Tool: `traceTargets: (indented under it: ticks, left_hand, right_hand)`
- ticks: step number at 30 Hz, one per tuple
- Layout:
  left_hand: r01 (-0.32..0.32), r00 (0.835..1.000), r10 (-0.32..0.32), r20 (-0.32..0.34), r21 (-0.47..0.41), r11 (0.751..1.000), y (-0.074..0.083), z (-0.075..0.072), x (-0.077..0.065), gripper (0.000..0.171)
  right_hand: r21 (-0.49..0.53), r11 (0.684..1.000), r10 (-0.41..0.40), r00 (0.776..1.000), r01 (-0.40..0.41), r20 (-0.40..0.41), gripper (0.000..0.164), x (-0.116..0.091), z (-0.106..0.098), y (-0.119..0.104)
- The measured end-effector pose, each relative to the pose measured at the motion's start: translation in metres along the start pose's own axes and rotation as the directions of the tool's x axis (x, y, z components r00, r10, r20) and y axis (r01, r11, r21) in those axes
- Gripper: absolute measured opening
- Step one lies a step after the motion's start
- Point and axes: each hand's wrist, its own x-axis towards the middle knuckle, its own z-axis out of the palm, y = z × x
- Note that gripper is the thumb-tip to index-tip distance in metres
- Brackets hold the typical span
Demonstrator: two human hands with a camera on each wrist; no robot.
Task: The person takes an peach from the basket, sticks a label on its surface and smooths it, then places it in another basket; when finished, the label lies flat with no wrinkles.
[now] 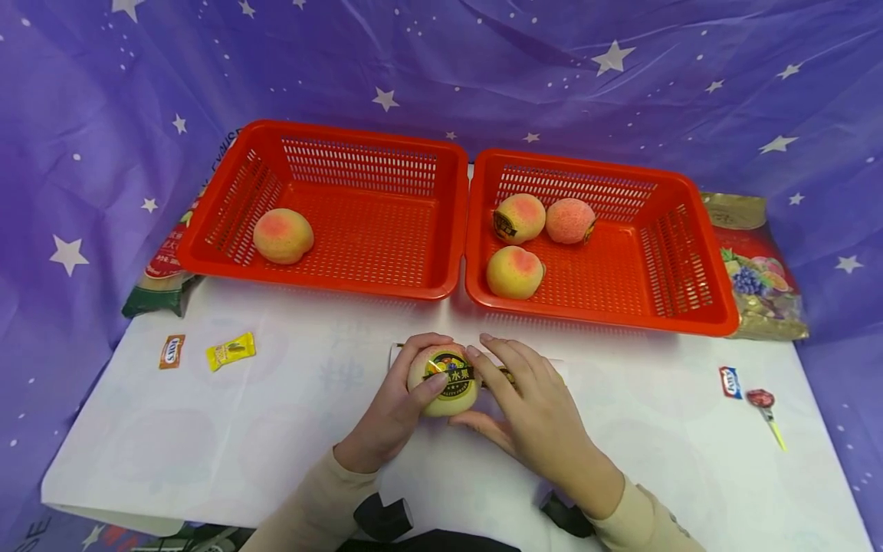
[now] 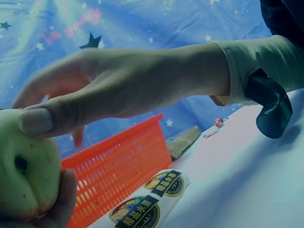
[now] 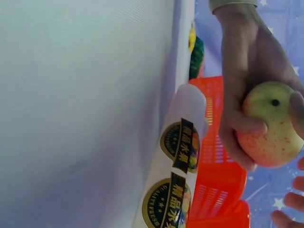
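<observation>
My left hand [image 1: 389, 410] grips a yellow-pink peach [image 1: 455, 406] from its left side, above the white table near its front. A round black-and-gold fruit sticker [image 1: 461, 387] lies on the peach's upward side, with the left thumb over it. From the right, my right hand [image 1: 541, 406] touches the peach with its index fingertip at the sticker's edge, the other fingers loosely spread. The right thumb [image 2: 35, 121] lies against the peach in the left wrist view. Beyond the hands, a white strip of matching stickers [image 3: 166, 190] rests on the table, mostly hidden in the head view.
Two red baskets stand side by side at the back. The left basket [image 1: 359, 280] holds one peach; the right basket [image 1: 607, 313] holds three. Wrapped candies [image 1: 231, 351] lie at left, a small wrapper [image 1: 730, 382] and a lollipop [image 1: 761, 399] at right. Printed bags flank the baskets.
</observation>
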Motion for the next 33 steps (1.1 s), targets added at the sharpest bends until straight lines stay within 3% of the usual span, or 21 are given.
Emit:
traceTargets:
  ticks: [6,16,21,26,30,33]
  left_hand:
    - [-0.016,0.999,0.016,-0.029,0.004,1.0,-0.001,0.0,0.0,0.042]
    - [-0.026,0.998,0.026,-0.052,0.004,1.0,-0.004,-0.001,0.0,0.041]
    - [-0.047,0.997,0.048,-0.056,0.027,0.999,-0.003,-0.002,-0.001,0.041]
    - [-0.033,0.999,0.034,-0.028,0.025,0.999,-0.001,0.0,-0.001,0.042]
    - [0.018,1.0,-0.018,-0.007,0.04,0.999,0.0,0.002,-0.001,0.046]
    - [0.027,1.0,-0.027,-0.003,0.059,0.998,-0.001,0.003,-0.002,0.045]
  right_hand:
    - [-0.039,0.992,-0.124,0.985,0.12,-0.123,0.046,0.006,0.0,-0.004]
    - [-0.164,0.98,-0.125,0.989,0.111,-0.074,0.044,0.01,-0.002,-0.012]
    - [-0.102,0.995,0.009,1.0,-0.008,0.007,0.049,0.003,0.001,-0.011]
    - [0.001,0.992,0.127,0.989,-0.128,0.077,0.058,-0.005,0.0,-0.003]
    - [0.114,0.968,0.199,0.962,-0.222,0.185,0.07,-0.007,-0.004,0.003]
    - [0.21,0.933,0.228,0.932,-0.292,0.282,0.068,-0.006,-0.009,0.007]
